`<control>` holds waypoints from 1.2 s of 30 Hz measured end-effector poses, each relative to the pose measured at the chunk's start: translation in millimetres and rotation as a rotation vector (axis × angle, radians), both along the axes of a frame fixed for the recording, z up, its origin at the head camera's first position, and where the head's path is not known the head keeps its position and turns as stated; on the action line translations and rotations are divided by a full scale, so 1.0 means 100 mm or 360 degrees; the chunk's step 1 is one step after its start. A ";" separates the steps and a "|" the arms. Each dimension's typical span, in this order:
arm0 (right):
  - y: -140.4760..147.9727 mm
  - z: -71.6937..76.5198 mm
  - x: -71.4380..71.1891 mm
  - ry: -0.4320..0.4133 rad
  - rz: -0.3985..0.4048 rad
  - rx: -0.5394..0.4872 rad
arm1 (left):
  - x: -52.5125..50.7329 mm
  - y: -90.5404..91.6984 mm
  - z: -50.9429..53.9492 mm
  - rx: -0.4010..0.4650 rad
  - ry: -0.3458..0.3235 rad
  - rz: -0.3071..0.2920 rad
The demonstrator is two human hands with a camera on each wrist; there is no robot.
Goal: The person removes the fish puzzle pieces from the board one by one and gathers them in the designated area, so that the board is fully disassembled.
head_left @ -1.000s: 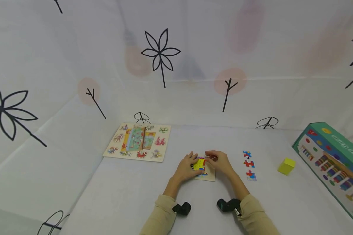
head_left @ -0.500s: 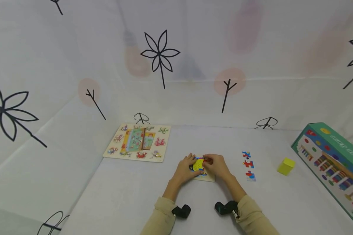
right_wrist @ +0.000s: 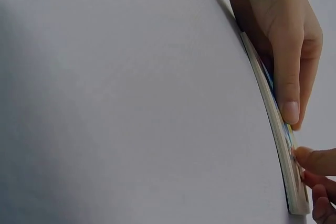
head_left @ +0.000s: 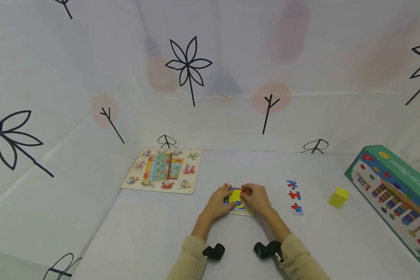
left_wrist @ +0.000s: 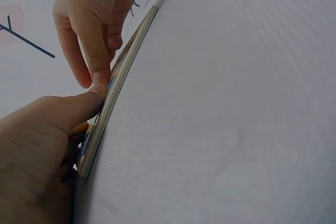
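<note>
A small wooden puzzle board (head_left: 247, 212) lies on the white table, its left part filled with yellow and blue pieces (head_left: 235, 196). My left hand (head_left: 217, 202) rests over the board's left side, thumb stretched across the pieces. At the right side of the picture, my right hand (head_left: 257, 197) pinches a small reddish puzzle piece (head_left: 244, 190) against the board; the fingers hide most of it. In the left wrist view the board's edge (left_wrist: 113, 100) shows, with both hands' fingertips close together on its face. Three loose jigsaw pieces (head_left: 294, 195) lie in a column to the right.
A larger wooden board (head_left: 192, 182) with sea-animal pieces and a picture card on it lies at the back left. A yellow block (head_left: 338, 197) stands right of the loose pieces. A large green toy box (head_left: 392, 194) stands at the right edge.
My right hand has come down and slightly left, its fingertips lower over the board's right part. The left hand has stayed on the board, and the loose pieces have not moved.
</note>
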State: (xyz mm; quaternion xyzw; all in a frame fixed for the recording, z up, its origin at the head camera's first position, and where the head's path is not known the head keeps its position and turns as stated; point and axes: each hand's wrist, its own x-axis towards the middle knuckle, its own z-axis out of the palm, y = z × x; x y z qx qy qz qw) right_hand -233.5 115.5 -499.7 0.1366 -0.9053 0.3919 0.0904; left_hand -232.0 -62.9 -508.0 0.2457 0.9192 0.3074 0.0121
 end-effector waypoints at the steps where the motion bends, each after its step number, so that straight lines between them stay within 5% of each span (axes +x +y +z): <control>1: 0.00 0.00 0.00 -0.0009 0.0010 -0.0011 | 0.00 0.00 0.00 -0.0001 -0.0002 -0.0001; 13: 0.03 0.02 -0.06 -0.0090 0.0069 -0.0044 | -0.01 -0.01 -0.02 0.0006 0.0012 0.0000; 23: 0.00 0.02 -0.08 -0.0073 0.0109 -0.0007 | 0.00 -0.01 -0.04 0.0181 0.0016 0.0104; 36: -0.02 -0.06 -0.07 0.0154 0.0216 -0.0009 | 0.01 0.00 -0.05 0.0242 0.0084 0.0178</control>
